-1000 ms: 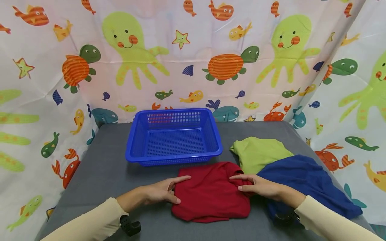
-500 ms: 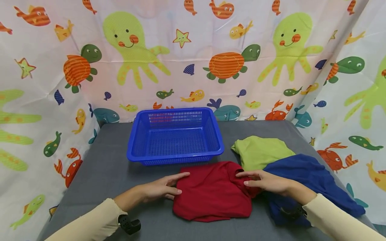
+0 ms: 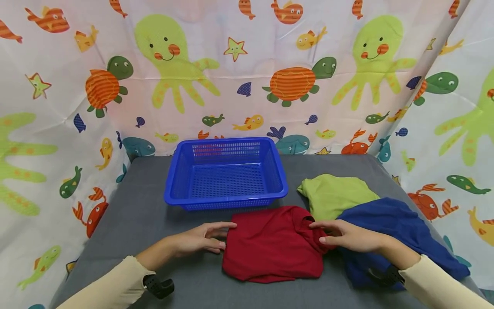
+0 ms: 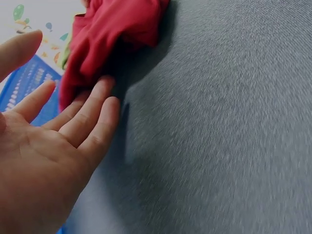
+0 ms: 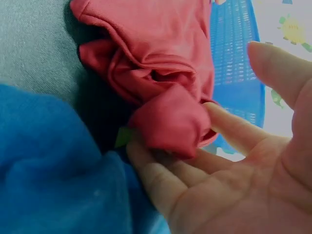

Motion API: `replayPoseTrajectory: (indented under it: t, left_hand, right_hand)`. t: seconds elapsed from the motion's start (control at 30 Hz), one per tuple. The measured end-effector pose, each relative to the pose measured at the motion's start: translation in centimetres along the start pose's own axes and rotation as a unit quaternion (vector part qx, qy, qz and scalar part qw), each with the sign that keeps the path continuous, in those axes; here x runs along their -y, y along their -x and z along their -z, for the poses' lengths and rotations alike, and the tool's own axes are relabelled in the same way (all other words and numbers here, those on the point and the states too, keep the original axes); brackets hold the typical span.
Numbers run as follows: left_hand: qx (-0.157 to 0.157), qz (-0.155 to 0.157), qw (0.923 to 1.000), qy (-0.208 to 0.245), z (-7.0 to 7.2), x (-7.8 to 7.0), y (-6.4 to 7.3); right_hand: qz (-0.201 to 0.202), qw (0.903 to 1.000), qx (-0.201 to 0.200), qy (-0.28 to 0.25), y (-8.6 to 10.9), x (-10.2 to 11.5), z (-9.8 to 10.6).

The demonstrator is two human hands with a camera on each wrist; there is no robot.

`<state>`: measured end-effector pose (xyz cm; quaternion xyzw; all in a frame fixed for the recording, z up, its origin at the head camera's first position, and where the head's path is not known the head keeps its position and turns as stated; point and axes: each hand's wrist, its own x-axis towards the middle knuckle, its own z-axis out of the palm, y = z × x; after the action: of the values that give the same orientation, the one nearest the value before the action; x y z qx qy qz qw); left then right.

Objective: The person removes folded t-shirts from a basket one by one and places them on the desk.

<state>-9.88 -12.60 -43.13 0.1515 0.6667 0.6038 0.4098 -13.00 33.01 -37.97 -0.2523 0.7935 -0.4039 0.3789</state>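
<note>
A folded red garment (image 3: 270, 249), bunched at its right end, lies on the grey table in the head view. My left hand (image 3: 194, 240) is at its left edge, thumb apart from the fingers. In the left wrist view the fingertips (image 4: 108, 105) reach the red fabric's lower edge. At the bunched end is my right hand (image 3: 356, 237), gripping nothing firmly. Its fingers (image 5: 158, 183) extend beneath the loose red bulge in the right wrist view, while the thumb (image 5: 275, 66) stands well away from the fabric.
Behind the garment stands a blue plastic basket (image 3: 225, 201) with nothing in it. To the right, a lime-green cloth (image 3: 335, 193) lies partly under a crumpled blue cloth (image 3: 390, 223), beneath the right forearm. A sea-animal curtain (image 3: 247, 98) closes off the table's (image 3: 146, 201) back and sides.
My left hand has drawn back leftward from the red garment's edge. The right hand has shifted right, loosening from the bunched end, which spreads slightly further right. The basket stays put.
</note>
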Motion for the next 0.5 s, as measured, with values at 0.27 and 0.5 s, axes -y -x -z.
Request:
replayPoseTrajectory:
  t: [0.27, 0.5]
  left_hand:
    - [-0.029, -0.003, 0.9991, -0.033, 1.5, -0.9, 2.3]
    - [-0.067, -0.014, 0.9959, -0.059, 2.4, -1.4, 4.6]
  right_hand:
    - [-0.008, 0.9997, -0.009, 0.022, 0.7, 1.3, 0.4]
    - [0.018, 0.9991, -0.018, 0.034, 0.9, 1.6, 1.0]
